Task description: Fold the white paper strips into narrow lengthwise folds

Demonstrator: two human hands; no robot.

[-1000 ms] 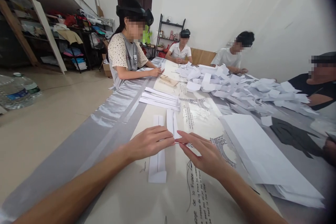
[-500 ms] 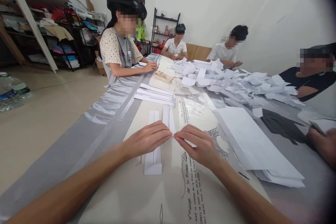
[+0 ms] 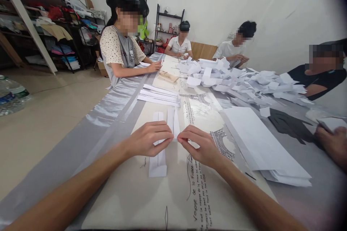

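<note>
- My left hand (image 3: 151,137) and right hand (image 3: 199,142) pinch the near end of a white paper strip (image 3: 173,122), fingertips almost meeting.
- Towards me, the smooth printed mat (image 3: 121,195) lies bare.
- Beneath my left hand: a creased strip (image 3: 157,170), its near end folded.

Soft, fairly even light fills the room. Left of the left hand (image 3: 150,139), bright glare streaks the silver cloth (image 3: 100,112); beyond the right hand (image 3: 197,144), a pale sheen lies on the printed cover (image 3: 176,187). Shelves (image 3: 62,36) far beyond the left hand look dim. Rightward past the right hand, edges darken, softly blurred and stretched.
</note>
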